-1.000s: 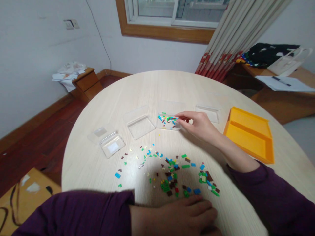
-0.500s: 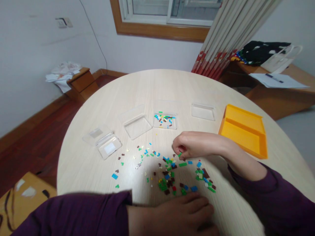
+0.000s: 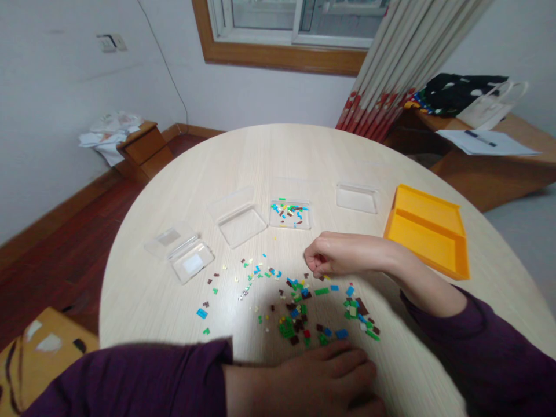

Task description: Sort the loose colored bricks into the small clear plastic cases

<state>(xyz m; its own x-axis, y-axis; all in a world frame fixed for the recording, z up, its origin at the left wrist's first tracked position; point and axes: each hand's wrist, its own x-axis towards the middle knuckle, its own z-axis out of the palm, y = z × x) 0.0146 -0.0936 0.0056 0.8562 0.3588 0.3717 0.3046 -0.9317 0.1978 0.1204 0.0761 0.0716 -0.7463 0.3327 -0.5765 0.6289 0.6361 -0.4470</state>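
Right hand [image 3: 320,255]: over the far edge of the scatter, fingers curled inward and pointing down toward the desk [image 3: 278,153]; I cannot tell whether a piece is pinched between them.
Left hand [image 3: 321,376]: palm down at the near side of the desk, fingers loosely laid out, released.
Loose bricks [image 3: 286,330]: spread across the desk between the two hands and well out to the left of the right hand; the nearest lie just beyond the left hand's fingers, and a few sit close below the right hand's fingertips.
Brick count: dozens, in green, blue, brown, yellow and cream, too small and crowded for an exact figure.
Singles: one larger blue brick [image 3: 201,313] at the scatter's left end; one yellow piece [image 3: 275,238] alone near the filled box; one red brick [image 3: 307,334] near the left hand.
Clear boxes: four, in an arc beyond the bricks.
Filled box [image 3: 306,218]: one of the four, lid open, mixed small pieces inside; it stands beyond the right hand and a little to its left.
Other boxes: three; the left box [image 3: 207,255] with one white slip [image 3: 191,262] inside, the middle box [image 3: 243,226] beside the filled one, the right box [image 3: 357,198] farther right.
Orange case [image 3: 434,249]: one, opened out, beyond the right forearm.
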